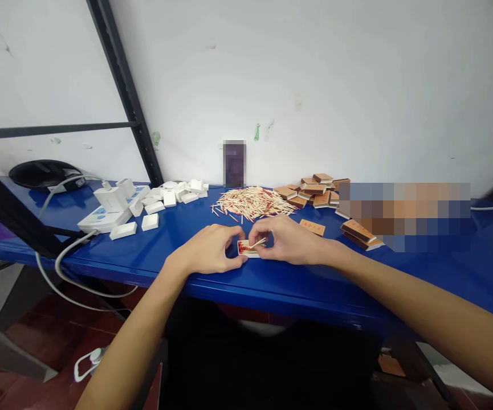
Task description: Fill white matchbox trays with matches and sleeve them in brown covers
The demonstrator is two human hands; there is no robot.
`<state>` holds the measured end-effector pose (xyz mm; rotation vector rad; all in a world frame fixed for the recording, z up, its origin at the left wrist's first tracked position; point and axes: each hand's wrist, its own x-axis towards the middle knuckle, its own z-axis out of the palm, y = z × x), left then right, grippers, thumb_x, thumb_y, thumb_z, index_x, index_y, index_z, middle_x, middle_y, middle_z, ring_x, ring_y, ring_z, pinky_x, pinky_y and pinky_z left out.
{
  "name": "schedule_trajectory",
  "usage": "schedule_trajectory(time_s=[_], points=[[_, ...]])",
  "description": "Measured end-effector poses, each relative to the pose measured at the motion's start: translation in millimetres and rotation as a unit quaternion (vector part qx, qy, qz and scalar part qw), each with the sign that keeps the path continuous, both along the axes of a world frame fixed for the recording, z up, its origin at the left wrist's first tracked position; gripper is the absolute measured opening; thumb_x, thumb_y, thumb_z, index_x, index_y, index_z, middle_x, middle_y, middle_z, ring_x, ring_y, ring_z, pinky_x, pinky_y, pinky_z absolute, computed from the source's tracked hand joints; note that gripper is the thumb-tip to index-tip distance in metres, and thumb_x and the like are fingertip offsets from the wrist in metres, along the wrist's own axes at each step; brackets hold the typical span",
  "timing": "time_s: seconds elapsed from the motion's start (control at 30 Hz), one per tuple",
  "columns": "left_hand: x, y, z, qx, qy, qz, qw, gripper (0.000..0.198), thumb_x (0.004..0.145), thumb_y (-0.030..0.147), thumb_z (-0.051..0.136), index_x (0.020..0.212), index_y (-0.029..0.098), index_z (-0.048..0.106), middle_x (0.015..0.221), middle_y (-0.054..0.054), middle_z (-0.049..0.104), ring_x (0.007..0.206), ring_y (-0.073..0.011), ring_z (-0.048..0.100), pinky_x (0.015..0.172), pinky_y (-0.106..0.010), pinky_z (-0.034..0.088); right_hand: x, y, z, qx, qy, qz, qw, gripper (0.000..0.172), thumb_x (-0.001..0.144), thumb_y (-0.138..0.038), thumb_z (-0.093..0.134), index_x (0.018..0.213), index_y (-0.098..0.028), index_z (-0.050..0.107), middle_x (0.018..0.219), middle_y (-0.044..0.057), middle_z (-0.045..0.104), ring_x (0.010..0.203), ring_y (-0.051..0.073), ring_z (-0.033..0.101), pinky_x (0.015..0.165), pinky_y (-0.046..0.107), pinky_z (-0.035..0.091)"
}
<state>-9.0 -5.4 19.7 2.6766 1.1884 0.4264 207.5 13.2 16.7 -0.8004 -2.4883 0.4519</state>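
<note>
A small white matchbox tray (pixel 253 255) lies on the blue table, partly filled with red-tipped matches. Thumb and fingers of my left hand (pixel 212 249) grip the tray's left end. Over its right end, my right hand (pixel 288 239) pinches a few matches (pixel 258 243), their pale ends pointing up to the right and their heads inside the tray. Just behind both hands spreads a large heap of loose matches (pixel 252 203). A single brown printed matchbox sleeve (pixel 312 228) lies to the right of my right hand.
White empty trays (pixel 178 193) are piled at the left, beside a white power strip (pixel 108 217) with plugs and cables. Brown matchboxes (pixel 314 191) are stacked at the back right, with more (pixel 361 234) nearer. A black metal frame (pixel 126 91) rises at the left. Blurred patches hide parts.
</note>
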Motion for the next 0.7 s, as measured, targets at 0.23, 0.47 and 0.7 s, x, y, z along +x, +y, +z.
schedule_trajectory(time_s=[0.23,0.47,0.7], points=[[0,1,-0.5,0.005,-0.002,-0.008,1.000,0.022,0.082,0.039,0.062,0.093,0.020,0.062,0.068,0.002,0.057,0.061,-0.0152,0.053,0.059,-0.028,0.033,1,1,-3.2,0.001,0.014,0.013,1.000,0.009,0.082,-0.019,0.063,0.084,-0.020,0.071,0.082,0.002,0.074,0.073,0.015,0.066,0.068,0.026,0.047],[-1,1,0.8,-0.009,-0.016,-0.015,1.000,0.022,0.089,0.038,0.054,0.098,0.020,0.060,0.069,0.003,0.057,0.062,-0.0152,0.052,0.061,-0.027,0.034,2,4,-4.7,0.025,0.025,0.029,0.999,0.005,0.083,-0.021,0.065,0.085,-0.019,0.069,0.083,0.002,0.072,0.073,0.014,0.063,0.069,0.026,0.046],[-5,4,0.4,-0.033,-0.032,-0.004,0.999,0.019,0.093,0.022,0.037,0.100,0.020,0.056,0.068,0.003,0.054,0.067,-0.0166,0.052,0.066,-0.030,0.035,10,12,-3.3,0.071,0.022,0.016,0.997,0.009,0.086,-0.021,0.060,0.089,-0.020,0.068,0.082,0.002,0.068,0.075,0.015,0.058,0.072,0.028,0.044]])
